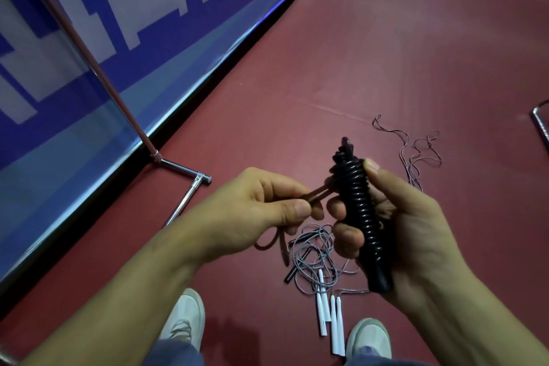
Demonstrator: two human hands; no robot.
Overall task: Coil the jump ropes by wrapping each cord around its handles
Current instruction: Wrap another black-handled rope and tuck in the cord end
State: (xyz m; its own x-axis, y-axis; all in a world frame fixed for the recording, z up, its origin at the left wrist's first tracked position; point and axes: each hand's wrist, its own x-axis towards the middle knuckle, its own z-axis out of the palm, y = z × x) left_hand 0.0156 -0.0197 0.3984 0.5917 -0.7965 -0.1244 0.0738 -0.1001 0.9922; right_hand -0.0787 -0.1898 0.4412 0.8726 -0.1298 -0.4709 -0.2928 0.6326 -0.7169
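My right hand [395, 217] grips black jump rope handles [361, 217] held upright, wound nearly top to bottom with tight turns of black cord. My left hand [261, 211] pinches the loose end of that cord [315, 194] just left of the handles, between thumb and forefinger. A length of the cord hangs below my left hand toward the floor. On the floor below lie white-handled ropes [328, 315] with a tangled grey cord [315, 255]. A thin dark cord [416, 154] lies loose farther right.
A blue and white banner [118, 24] on a chrome frame [178, 169] runs along the left edge of the red floor [386, 53]. Both of my white shoes [185, 321] stand at the bottom. A chrome bar end [542, 125] shows at the right edge.
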